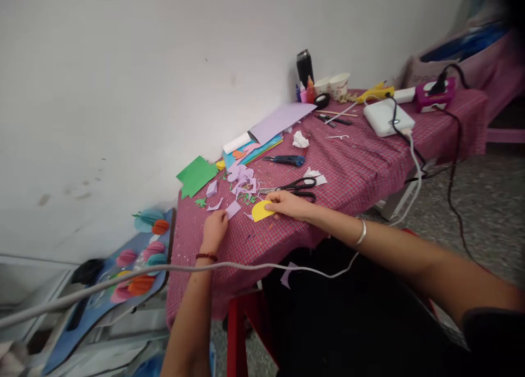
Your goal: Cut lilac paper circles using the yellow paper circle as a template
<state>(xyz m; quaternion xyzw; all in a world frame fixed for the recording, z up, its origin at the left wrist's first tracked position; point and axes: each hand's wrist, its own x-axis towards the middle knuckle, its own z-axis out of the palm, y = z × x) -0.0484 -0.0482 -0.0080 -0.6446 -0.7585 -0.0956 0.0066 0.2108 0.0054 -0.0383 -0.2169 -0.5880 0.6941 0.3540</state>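
Yellow paper half-circle (261, 210) lies near the front edge of the surface (353, 175), pinched by the right hand (287, 205). Left hand (214, 229) holds a small lilac paper piece (233, 208) just beside it. Behind them lie black scissors (297, 187) and lilac scraps (241, 179); blue scissors (287, 160) lie farther back.

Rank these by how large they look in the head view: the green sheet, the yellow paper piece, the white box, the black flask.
1. White box
2. Green sheet
3. Black flask
4. Yellow paper piece

The box and sheet look close in size; the box lies farther away, so their order is unsure.
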